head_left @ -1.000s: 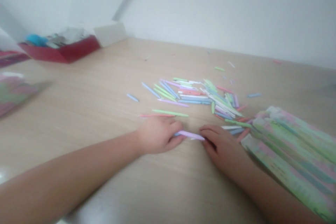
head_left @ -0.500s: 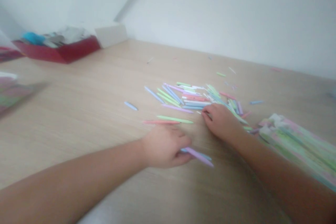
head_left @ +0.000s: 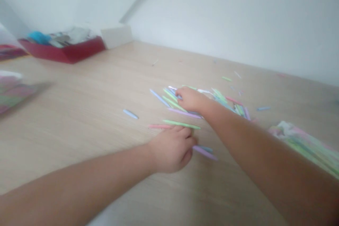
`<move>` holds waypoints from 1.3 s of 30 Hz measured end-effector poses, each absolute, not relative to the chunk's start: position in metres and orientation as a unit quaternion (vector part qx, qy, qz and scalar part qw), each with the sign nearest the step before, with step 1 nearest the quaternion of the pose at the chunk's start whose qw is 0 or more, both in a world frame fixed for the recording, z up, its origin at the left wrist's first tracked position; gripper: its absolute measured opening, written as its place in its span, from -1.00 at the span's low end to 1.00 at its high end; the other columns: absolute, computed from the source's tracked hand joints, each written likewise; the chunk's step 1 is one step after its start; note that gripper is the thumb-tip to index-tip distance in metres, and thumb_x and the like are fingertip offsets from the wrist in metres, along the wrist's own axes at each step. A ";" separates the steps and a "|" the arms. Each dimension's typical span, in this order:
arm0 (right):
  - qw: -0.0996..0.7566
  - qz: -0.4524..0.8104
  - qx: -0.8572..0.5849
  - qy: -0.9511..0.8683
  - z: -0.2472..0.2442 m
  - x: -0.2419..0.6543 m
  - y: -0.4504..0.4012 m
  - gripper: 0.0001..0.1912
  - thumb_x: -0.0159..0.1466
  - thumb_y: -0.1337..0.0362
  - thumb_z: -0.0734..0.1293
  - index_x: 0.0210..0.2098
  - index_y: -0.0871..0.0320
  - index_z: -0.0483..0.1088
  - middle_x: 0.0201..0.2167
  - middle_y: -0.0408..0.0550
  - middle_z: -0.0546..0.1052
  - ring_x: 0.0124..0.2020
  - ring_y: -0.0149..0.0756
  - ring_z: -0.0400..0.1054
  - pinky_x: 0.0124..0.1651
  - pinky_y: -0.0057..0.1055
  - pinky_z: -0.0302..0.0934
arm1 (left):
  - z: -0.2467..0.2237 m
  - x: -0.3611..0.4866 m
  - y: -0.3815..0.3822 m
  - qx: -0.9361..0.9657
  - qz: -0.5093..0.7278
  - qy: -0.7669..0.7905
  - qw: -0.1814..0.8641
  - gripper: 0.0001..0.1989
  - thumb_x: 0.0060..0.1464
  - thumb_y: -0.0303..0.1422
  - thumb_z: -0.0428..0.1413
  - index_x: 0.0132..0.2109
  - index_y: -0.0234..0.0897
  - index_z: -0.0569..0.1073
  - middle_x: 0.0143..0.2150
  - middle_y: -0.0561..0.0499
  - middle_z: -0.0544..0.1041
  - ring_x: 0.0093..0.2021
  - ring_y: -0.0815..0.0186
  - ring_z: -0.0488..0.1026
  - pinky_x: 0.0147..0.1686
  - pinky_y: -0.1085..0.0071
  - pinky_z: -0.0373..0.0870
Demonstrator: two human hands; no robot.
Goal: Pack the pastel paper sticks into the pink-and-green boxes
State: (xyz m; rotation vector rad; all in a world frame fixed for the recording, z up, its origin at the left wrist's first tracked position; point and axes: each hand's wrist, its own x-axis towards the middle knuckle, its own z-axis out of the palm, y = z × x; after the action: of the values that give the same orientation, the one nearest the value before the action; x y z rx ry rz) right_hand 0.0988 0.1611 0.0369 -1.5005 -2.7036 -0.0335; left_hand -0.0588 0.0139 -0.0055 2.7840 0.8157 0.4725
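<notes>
My left hand point(head_left: 172, 148) is closed around several thin pastel sticks. The ends of a purple stick point(head_left: 206, 153) and a blue one point(head_left: 207, 149) poke out on its right side. Just above its knuckles lie a green stick point(head_left: 181, 124) and a pink stick point(head_left: 159, 126). My right hand point(head_left: 189, 99) is over the left part of the loose pile, its fingers pinched together near blue and green sticks point(head_left: 173, 103); what they hold, if anything, is too blurred to make out. A purple stick point(head_left: 184, 113) lies just below it.
A red box point(head_left: 71, 52) with crumpled items and a white card point(head_left: 116, 37) stand at the back left. Packets of pastel sticks lie at the right point(head_left: 307, 144) and left edge point(head_left: 16, 91). A blue stick point(head_left: 130, 114) and small pieces are scattered on the table point(head_left: 92, 99).
My right hand has moved left and slightly up, from the middle of the pile to its left part. My left hand has turned a little, still closed on its sticks. The view has shifted slightly.
</notes>
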 end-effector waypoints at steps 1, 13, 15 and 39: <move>0.018 -0.008 -0.479 -0.878 0.039 0.097 0.163 -0.74 0.42 0.31 0.27 0.02 0.16 0.54 0.05 0.16 0.60 -0.04 -0.11 0.49 -0.03 -0.34 0.24 | -0.005 -0.059 0.014 0.941 0.161 0.279 0.106 -0.73 0.30 -0.36 0.04 0.08 -0.22 0.50 -0.07 -0.12 0.49 -0.05 0.08 0.46 -0.03 0.12 0.47; -0.108 0.005 -0.458 -0.882 0.057 0.073 0.149 -0.75 0.38 0.26 0.32 -0.12 0.24 0.62 -0.12 0.25 0.68 -0.16 -0.01 0.56 -0.13 -0.24 0.33 | -0.007 -0.058 0.015 0.935 0.171 0.282 0.130 -0.53 0.31 -0.42 -0.02 0.33 -0.30 0.35 0.12 -0.20 0.43 0.09 0.04 0.41 0.17 0.04 0.44; -0.127 -0.003 -0.472 -0.872 0.060 0.067 0.144 -0.76 0.36 0.33 0.33 -0.11 0.28 0.62 -0.10 0.30 0.67 -0.11 0.05 0.57 -0.08 -0.20 0.36 | -0.009 -0.058 0.016 0.932 0.178 0.284 0.138 -0.54 0.31 -0.44 -0.03 0.32 -0.31 0.35 0.11 -0.21 0.42 0.10 0.04 0.41 0.18 0.04 0.44; 0.063 0.032 -0.519 -0.852 0.050 0.160 -0.018 -0.68 0.51 0.15 0.29 0.15 0.18 0.41 0.04 0.12 0.59 0.08 -0.01 0.45 0.12 -0.19 0.23 | -0.011 -0.062 0.023 0.890 0.294 0.265 0.224 -0.83 0.41 -0.45 0.03 0.05 -0.21 0.47 0.02 -0.06 0.45 0.09 0.24 0.44 0.15 0.30 0.41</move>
State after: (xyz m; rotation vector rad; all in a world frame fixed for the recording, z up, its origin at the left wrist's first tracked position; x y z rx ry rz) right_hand 0.1597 -0.0180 0.0495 -1.5679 -2.5731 0.0980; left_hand -0.0619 0.0227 -0.0111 2.4571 0.7310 0.8117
